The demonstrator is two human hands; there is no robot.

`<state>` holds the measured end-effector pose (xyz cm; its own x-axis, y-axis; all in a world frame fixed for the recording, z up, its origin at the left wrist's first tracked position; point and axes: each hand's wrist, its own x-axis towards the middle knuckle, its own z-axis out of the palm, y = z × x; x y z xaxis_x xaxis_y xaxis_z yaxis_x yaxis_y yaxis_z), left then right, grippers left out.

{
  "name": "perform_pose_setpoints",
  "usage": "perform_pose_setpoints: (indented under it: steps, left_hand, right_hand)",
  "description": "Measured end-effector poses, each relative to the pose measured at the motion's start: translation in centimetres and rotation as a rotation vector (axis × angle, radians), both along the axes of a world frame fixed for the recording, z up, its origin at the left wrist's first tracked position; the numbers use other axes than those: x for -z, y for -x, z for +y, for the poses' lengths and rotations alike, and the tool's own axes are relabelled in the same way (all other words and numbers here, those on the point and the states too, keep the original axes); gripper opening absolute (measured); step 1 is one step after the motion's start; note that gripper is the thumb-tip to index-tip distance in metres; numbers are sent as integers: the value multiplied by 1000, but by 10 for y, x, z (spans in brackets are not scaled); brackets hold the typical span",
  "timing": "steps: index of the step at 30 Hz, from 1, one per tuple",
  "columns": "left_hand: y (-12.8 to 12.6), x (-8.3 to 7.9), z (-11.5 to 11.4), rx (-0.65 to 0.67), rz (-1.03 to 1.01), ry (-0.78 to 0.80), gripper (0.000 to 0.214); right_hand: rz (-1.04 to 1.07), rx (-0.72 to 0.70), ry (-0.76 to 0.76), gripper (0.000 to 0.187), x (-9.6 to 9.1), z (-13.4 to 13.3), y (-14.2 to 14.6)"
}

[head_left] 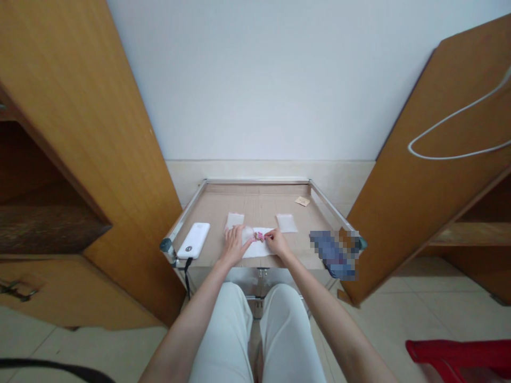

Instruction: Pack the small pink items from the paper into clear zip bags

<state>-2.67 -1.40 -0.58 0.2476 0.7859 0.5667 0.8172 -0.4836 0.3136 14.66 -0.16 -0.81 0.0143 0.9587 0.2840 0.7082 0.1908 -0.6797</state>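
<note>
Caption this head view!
On a tray, left hand and right hand handle a pink item over paper, by a power bank.

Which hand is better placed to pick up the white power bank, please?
Probably the left hand: it is nearer the power bank, while the right hand pinches a small pink item.

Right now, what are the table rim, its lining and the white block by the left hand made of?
Table rim: bright metal, likely steel or aluminium; it gleams silver. Lining: looks like brown cardboard, matte, with visible seams. White block: probably glossy plastic, smooth with rounded corners.
</note>
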Motion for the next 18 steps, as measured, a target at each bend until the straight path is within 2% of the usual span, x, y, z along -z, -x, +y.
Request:
perform_pose_setpoints:
  steps: [3,8,11,15,18]
  left_hand:
    - [2,7,1,18,-26,16,42]
    - [3,13,1,26,-92,53,42]
    - [3,14,1,32,-134,75,43]
    - [4,15,1,25,-178,116,44]
    - [4,16,2,19,-208,153,47]
  right_hand:
    - [-50,-36,40,23,-3,-1,1]
    - [-77,8,8,19,-3,-2,2]
    - [-48,33,47,16,-2,-2,2]
    - [133,112,109,10,-6,-1,5]
    - [331,154,87,10,-16,-2,14]
